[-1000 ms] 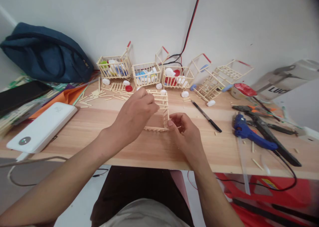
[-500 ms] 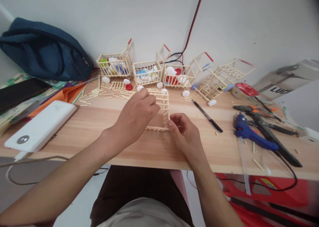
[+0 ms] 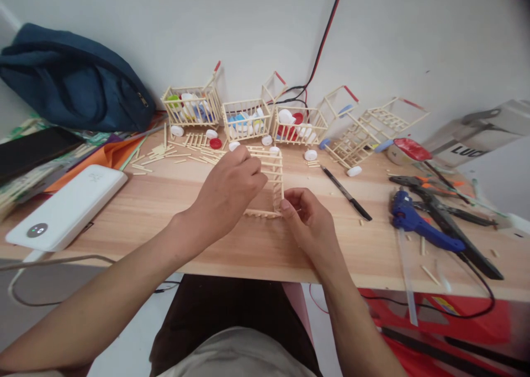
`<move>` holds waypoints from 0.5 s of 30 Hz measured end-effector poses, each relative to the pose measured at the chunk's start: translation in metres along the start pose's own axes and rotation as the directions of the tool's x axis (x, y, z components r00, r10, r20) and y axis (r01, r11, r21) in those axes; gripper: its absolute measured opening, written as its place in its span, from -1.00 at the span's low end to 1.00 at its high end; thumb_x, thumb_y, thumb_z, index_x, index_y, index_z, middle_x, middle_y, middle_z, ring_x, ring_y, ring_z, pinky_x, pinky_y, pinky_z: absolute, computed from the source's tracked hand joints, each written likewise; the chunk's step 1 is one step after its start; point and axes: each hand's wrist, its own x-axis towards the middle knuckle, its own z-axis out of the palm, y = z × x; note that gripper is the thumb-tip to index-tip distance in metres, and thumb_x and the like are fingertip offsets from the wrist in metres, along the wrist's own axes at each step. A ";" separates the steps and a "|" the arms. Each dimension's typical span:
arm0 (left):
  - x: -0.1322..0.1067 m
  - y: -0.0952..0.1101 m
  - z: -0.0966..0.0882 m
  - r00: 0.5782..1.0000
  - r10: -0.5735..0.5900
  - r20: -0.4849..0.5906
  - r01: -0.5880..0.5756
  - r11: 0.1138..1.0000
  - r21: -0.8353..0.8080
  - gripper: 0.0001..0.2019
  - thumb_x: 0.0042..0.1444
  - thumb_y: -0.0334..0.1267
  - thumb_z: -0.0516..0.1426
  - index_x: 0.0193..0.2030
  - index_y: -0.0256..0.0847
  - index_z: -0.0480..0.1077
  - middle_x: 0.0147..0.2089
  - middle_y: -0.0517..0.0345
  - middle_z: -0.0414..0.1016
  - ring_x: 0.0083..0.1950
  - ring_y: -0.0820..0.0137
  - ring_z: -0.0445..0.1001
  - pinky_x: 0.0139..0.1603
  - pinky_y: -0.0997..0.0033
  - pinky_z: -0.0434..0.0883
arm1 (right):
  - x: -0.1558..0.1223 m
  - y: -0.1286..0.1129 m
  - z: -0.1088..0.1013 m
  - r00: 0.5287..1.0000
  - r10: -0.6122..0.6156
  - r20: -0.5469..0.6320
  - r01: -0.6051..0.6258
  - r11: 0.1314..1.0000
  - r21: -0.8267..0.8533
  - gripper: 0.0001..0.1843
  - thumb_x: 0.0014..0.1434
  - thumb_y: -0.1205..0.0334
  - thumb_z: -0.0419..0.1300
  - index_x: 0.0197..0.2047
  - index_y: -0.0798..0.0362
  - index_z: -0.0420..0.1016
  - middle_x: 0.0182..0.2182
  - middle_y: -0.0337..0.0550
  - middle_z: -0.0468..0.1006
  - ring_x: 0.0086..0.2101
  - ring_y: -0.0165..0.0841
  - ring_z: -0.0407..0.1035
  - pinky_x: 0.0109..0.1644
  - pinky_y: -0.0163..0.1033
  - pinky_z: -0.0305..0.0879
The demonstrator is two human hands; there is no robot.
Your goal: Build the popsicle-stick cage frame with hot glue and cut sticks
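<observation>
A small basket frame of thin wooden sticks (image 3: 278, 188) stands on the table in front of me, partly covered by my left hand. My left hand (image 3: 230, 188) is over its left part, fingers curled together; whatever is in them is hidden. With thumb and bent fingers, my right hand (image 3: 311, 222) holds the frame's near right corner. Just behind lie loose cut sticks (image 3: 159, 154). Several finished little stick carts stand along the wall, among them a cart filled with coloured caps (image 3: 192, 109) and a tilted cart (image 3: 360, 139).
On the right lie a black pen (image 3: 345, 192), a blue glue gun (image 3: 426, 222), pliers (image 3: 447, 217) and a red-topped bowl (image 3: 409, 150). A white power bank (image 3: 68, 208), an orange sheet (image 3: 99, 164) and a dark blue bag (image 3: 83, 81) are on the left. The glue gun's cable hangs over the table edge.
The view has shifted very slightly. Both hands stay in nearly the same place at the stick frame.
</observation>
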 end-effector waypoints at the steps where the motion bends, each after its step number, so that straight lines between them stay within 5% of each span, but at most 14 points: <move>1: 0.000 0.000 0.000 1.000 0.001 0.001 -0.001 1.000 0.015 -0.73 0.26 -0.44 -0.03 -0.41 -0.19 0.40 -0.34 0.05 0.36 -0.20 0.24 0.26 -0.17 0.17 0.25 | 0.000 0.000 0.000 1.000 0.000 0.000 0.000 1.000 -0.001 -0.73 0.20 0.00 0.15 -0.15 0.00 0.42 -0.28 -0.15 0.56 -0.31 -0.32 0.43 -0.22 -0.22 0.34; 11: 0.001 0.001 -0.001 1.000 0.001 0.006 -0.002 1.000 0.030 -0.73 0.26 -0.46 -0.03 -0.40 -0.23 0.41 -0.32 0.04 0.37 -0.19 0.24 0.27 -0.19 0.19 0.25 | -0.001 -0.001 0.000 1.000 -0.012 0.007 0.012 1.000 -0.016 -0.72 0.21 -0.01 0.15 -0.14 0.01 0.41 -0.29 -0.16 0.54 -0.34 -0.35 0.41 -0.28 -0.25 0.32; 15: 0.001 0.001 0.000 1.000 0.016 -0.004 -0.016 0.998 0.062 -0.72 0.27 -0.46 -0.04 -0.37 -0.25 0.43 -0.32 0.03 0.39 -0.20 0.24 0.27 -0.19 0.19 0.25 | 0.000 -0.008 -0.003 0.979 -0.149 -0.137 0.127 0.980 -0.154 -0.71 0.23 0.04 0.15 -0.04 -0.01 0.40 -0.25 -0.16 0.48 -0.35 -0.37 0.36 -0.33 -0.26 0.28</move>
